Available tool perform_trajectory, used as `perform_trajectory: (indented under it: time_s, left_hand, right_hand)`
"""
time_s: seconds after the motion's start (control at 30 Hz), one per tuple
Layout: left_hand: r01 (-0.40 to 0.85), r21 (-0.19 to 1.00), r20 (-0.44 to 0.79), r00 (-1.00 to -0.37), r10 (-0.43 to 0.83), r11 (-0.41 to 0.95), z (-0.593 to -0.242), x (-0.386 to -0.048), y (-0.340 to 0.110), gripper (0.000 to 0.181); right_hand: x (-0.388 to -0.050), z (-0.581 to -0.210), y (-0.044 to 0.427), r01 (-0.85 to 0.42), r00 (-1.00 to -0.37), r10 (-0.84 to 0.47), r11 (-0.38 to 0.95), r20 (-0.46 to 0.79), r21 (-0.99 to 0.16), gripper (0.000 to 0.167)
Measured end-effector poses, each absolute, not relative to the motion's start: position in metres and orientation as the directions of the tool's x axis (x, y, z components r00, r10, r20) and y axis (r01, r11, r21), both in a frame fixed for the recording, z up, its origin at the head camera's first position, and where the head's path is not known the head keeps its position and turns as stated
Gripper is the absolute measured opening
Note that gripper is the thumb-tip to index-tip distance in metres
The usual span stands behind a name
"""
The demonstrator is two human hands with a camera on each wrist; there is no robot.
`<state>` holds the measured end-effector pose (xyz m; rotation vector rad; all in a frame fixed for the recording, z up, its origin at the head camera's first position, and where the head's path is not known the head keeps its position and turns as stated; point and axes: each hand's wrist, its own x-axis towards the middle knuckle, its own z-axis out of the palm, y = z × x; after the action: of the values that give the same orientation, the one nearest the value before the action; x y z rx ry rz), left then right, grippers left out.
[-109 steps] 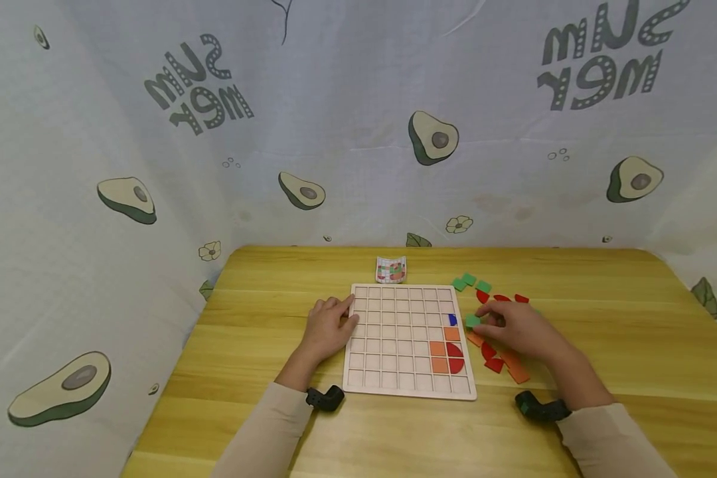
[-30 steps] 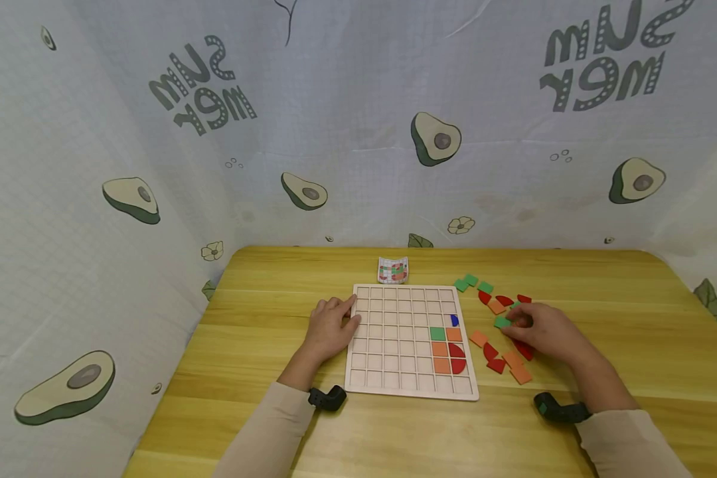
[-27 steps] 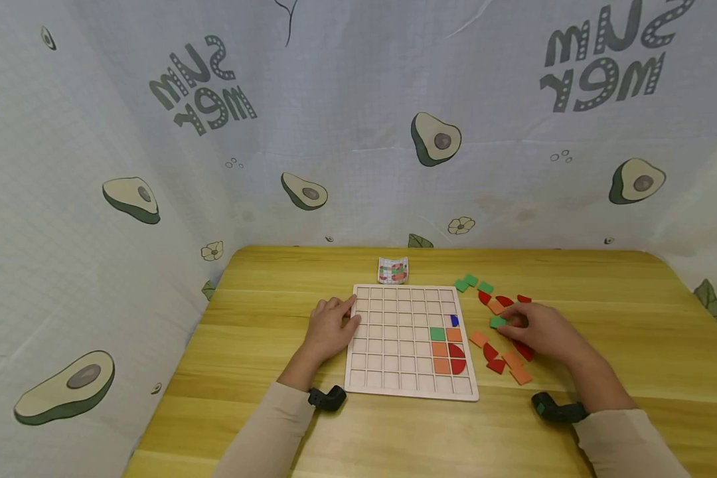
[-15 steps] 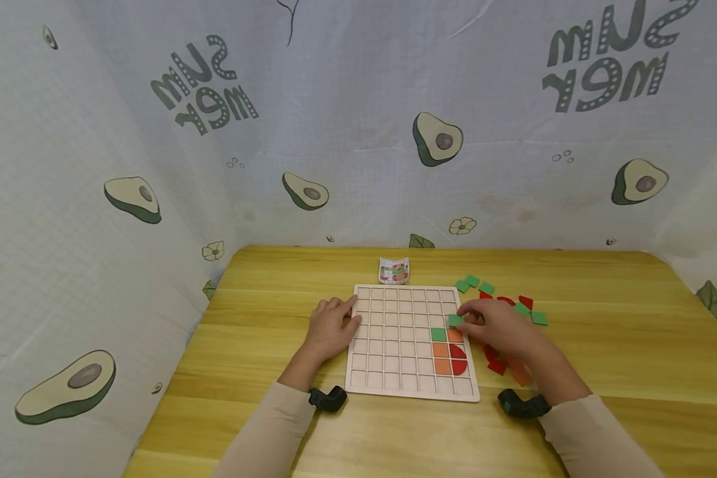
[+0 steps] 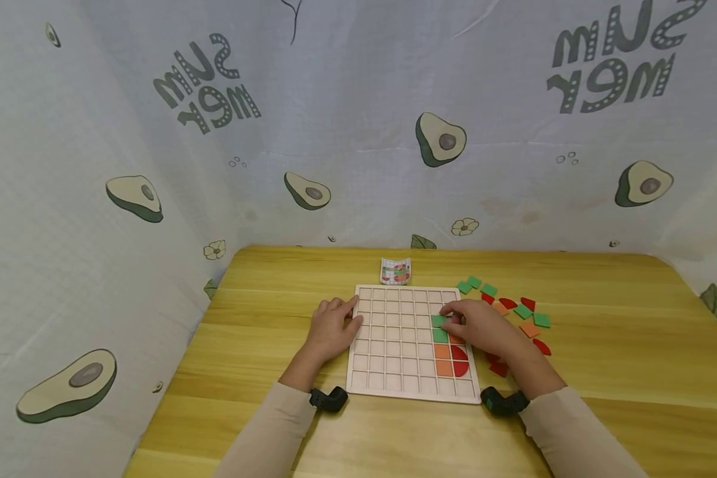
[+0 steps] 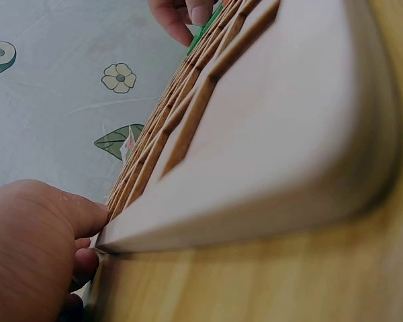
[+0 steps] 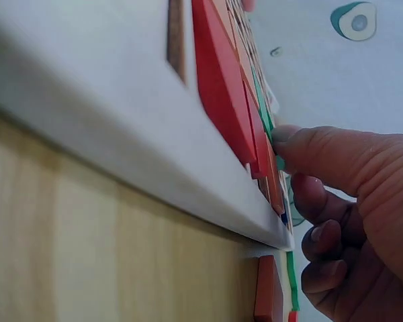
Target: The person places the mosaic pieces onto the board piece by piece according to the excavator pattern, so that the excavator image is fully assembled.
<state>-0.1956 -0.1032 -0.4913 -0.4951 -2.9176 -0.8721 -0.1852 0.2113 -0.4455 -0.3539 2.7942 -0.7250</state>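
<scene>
The pale wooden grid board [image 5: 413,397] lies on the table. At its left edge my left hand [image 5: 330,330] rests with index finger and thumb touching the rim; the left wrist view also shows this hand [image 6: 37,235] against the board. Over the right side of the grid, my right hand [image 5: 480,325] pinches a green square tile [image 5: 438,321] between thumb and index finger, just above another green tile [image 5: 440,336]. Two orange squares [image 5: 443,359] and red rounded pieces [image 5: 460,361] sit in cells below. My right hand [image 7: 363,181] partly hides the cells beside the pinched tile.
A small patterned card [image 5: 396,271] stands behind the board. Loose green [image 5: 541,320], red [image 5: 541,346] and orange [image 5: 529,329] pieces lie scattered to the right, some under my right forearm. A printed cloth [image 5: 358,133] hangs behind the table.
One green tile has been laid in the grid. My right hand has taken another from the loose pieces and moved left over the board. My left hand stays at the rim.
</scene>
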Motion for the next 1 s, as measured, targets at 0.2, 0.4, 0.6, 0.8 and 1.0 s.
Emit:
perform_trajectory:
  time_s: [0.2, 0.4, 0.6, 0.8, 1.0]
  left_hand:
    - [0.319, 0.527, 0.141, -0.947, 0.29, 0.788, -0.49, -0.196, -0.104, 0.051]
    - [0.319, 0.525, 0.14, -0.947, 0.29, 0.789, -0.489, -0.195, -0.104, 0.051]
    - [0.312, 0.526, 0.133, -0.949, 0.285, 0.792, -0.488, -0.194, -0.103, 0.051]
    - [0.312, 0.531, 0.138, -0.949, 0.283, 0.788, -0.485, -0.193, -0.103, 0.05]
    - [0.31, 0.526, 0.135, -0.95, 0.283, 0.792, -0.488, -0.195, -0.103, 0.051]
  right_hand:
    - [-0.185, -0.448, 0.212, -0.177, -0.945, -0.29, 0.843, -0.152, -0.509, 0.03]
    - [-0.182, -0.448, 0.217, -0.178, -0.948, -0.293, 0.813, -0.126, -0.554, 0.03]
    - [-0.182, -0.445, 0.244, -0.124, -0.973, -0.213, 0.797, -0.084, -0.591, 0.03]
    - [-0.19, -0.445, 0.277, -0.081, -0.989, -0.134, 0.837, -0.059, -0.541, 0.032]
    - [-0.196, -0.451, 0.29, 0.019, -0.993, -0.045, 0.858, -0.111, -0.514, 0.042]
